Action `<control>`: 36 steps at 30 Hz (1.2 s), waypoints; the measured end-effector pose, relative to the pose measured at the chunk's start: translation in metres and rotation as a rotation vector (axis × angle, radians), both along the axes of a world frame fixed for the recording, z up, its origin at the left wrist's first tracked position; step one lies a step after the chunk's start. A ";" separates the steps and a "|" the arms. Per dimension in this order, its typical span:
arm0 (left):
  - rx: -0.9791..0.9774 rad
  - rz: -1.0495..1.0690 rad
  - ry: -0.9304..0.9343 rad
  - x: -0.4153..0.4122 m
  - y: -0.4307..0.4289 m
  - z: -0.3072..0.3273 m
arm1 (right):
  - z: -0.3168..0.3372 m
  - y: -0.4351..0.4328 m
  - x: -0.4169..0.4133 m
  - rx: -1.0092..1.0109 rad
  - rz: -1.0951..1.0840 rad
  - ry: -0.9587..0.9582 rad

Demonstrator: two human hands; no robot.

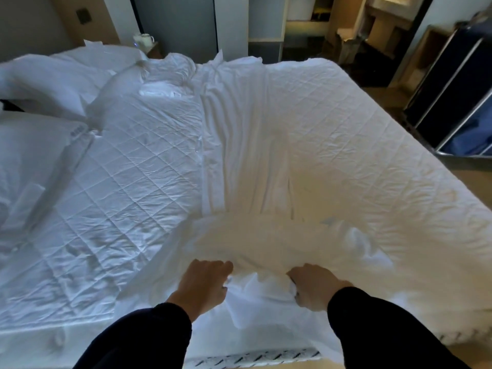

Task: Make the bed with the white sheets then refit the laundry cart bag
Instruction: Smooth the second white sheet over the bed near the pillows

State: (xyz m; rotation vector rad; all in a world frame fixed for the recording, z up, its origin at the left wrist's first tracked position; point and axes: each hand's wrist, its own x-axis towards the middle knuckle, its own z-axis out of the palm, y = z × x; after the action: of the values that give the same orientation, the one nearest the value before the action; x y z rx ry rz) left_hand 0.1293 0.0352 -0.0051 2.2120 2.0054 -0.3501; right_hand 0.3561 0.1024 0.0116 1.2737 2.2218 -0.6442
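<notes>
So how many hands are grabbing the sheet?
2. The left hand grips the white sheet at the bed's near edge; the right hand grips it just beside. Neither is hidden.

The bed (359, 134) stretches away from its near edge, where I stand. The sheet (239, 145) lies along its middle, with the mattress pad (127, 166) showing on either side. The sheet's near end is bunched at the bed's edge, and there my left hand (203, 282) and right hand (314, 286) grip it side by side. Pillows (34, 155) lie at the left. Behind the bed, a kettle (143, 39) stands on a nightstand (154, 50). The laundry cart (452, 102) stands to the bed's right.
</notes>
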 end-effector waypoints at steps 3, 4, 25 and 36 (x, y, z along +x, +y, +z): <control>0.037 -0.006 -0.010 -0.011 0.035 0.017 | 0.023 0.034 -0.008 -0.089 -0.014 -0.043; 0.048 -0.009 -0.012 -0.015 0.050 0.025 | 0.032 0.049 -0.012 -0.095 -0.026 -0.038; -0.200 -0.024 -0.042 -0.078 0.273 -0.029 | -0.022 0.251 -0.088 0.166 0.084 -0.023; -0.072 0.024 -0.041 -0.058 0.240 -0.112 | -0.139 0.219 -0.095 0.379 0.101 -0.058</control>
State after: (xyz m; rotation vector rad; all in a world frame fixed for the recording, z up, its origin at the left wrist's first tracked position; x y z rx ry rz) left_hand 0.0718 0.2753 -0.1168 2.1328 1.9654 -0.3648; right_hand 0.2606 0.3211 -0.1271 1.3231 2.4159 -0.1468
